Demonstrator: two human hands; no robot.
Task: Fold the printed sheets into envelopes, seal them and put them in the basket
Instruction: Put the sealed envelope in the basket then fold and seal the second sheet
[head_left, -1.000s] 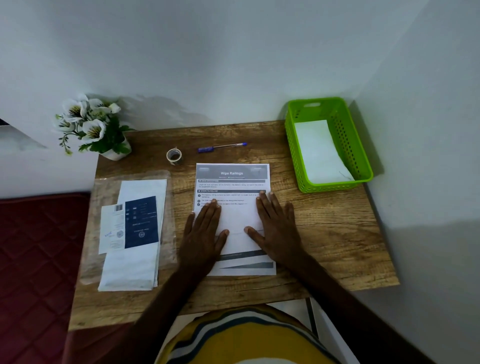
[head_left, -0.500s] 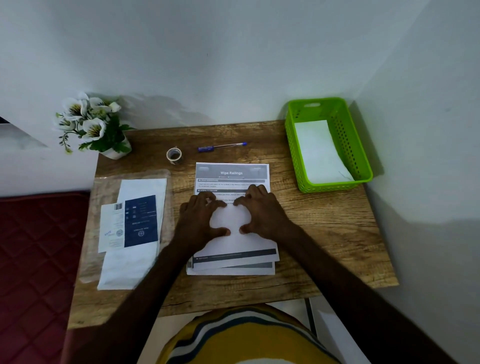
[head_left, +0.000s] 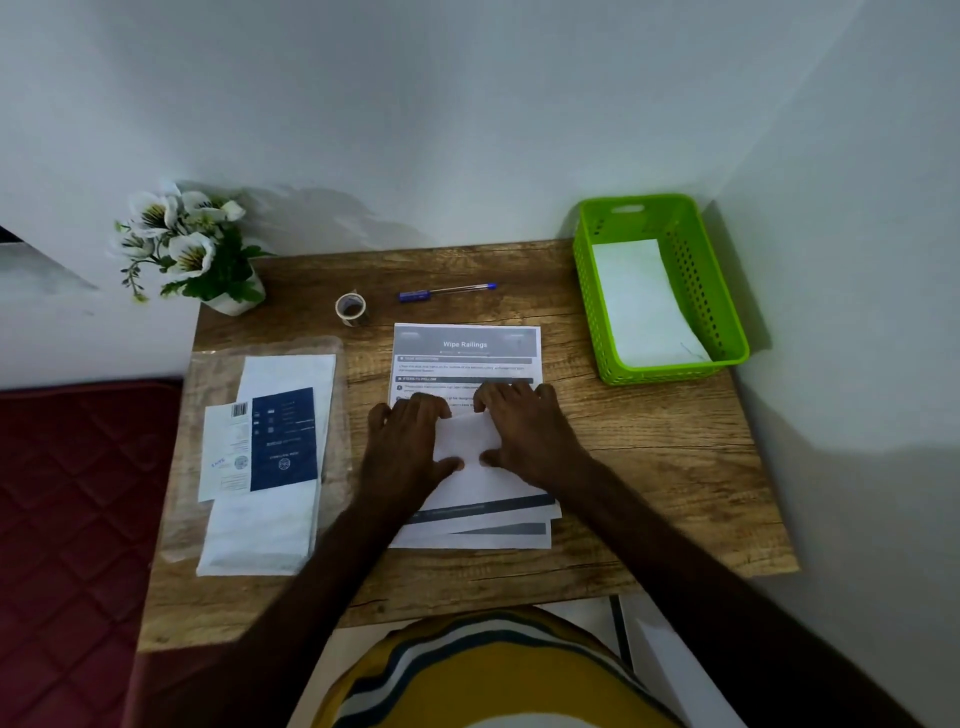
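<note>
At the middle of the table (head_left: 649, 467) lies the stack of printed sheets (head_left: 467, 353), its top page headed "Wipe Railings". The near part of the top sheet is turned up and over, so its white back shows between the hands and its dark footer band sits skewed above the sheets underneath. The left hand (head_left: 410, 447) lies palm down on the left side of that turned part, fingers bent and thumb reaching inward along the paper. The right hand (head_left: 524, 431) mirrors it on the right side, fingers curled over the far edge of the fold, thumb tip close to the left thumb. Both press on the paper; neither pinches anything that I can see. Left of the stack, a pile of white envelopes (head_left: 265, 519) rests on a clear plastic sleeve, with a dark blue printed card on top. Beyond the sheets sit a small tape roll (head_left: 351, 308) and a blue pen (head_left: 447, 292). A potted white flower (head_left: 192, 249) stands at the far left corner. At the far right corner is the green basket (head_left: 722, 291), with a white envelope (head_left: 644, 301) lying inside.
</note>
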